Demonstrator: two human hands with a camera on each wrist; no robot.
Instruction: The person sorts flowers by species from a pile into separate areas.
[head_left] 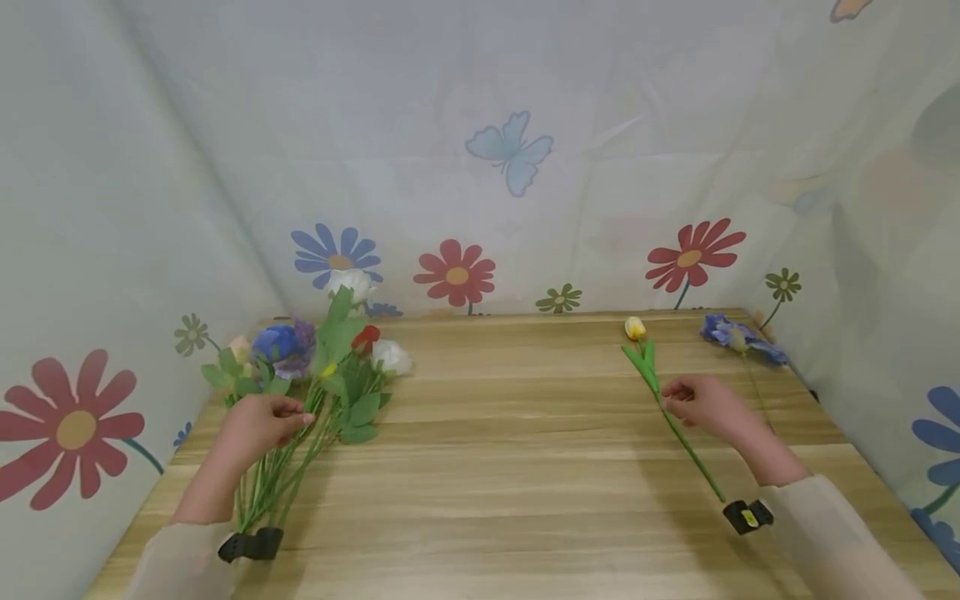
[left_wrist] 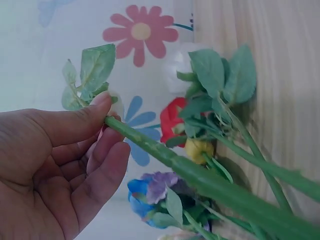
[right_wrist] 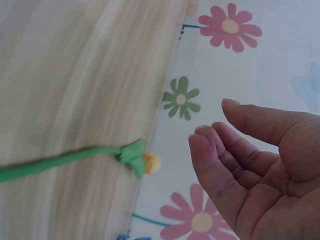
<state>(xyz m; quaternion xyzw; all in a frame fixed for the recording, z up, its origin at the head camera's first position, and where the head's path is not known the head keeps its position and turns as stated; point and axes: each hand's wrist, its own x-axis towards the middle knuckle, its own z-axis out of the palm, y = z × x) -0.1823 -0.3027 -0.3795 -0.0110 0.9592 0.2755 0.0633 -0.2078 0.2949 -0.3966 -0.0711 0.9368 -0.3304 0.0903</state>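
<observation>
My left hand (head_left: 258,421) pinches a green flower stem (left_wrist: 200,180) between thumb and fingers, above a bunch at the left. Leaves (left_wrist: 97,67) show beyond the thumb, and in the head view a white flower (head_left: 351,283) tops the leafy stem. The bunch under it has a blue flower (head_left: 275,343), a red flower (left_wrist: 172,120), another white flower (head_left: 392,357) and a small yellow bud (left_wrist: 199,150). At the right, my right hand (head_left: 708,408) is beside the stem of a yellow-white tulip (head_left: 635,328) lying on the table. Its thumb and bent fingers stand apart, holding nothing.
A blue-purple flower (head_left: 731,333) lies at the table's back right. The wooden table (head_left: 487,467) reaches back to a white cloth (head_left: 420,100) printed with flowers and a butterfly, which also hangs along both sides.
</observation>
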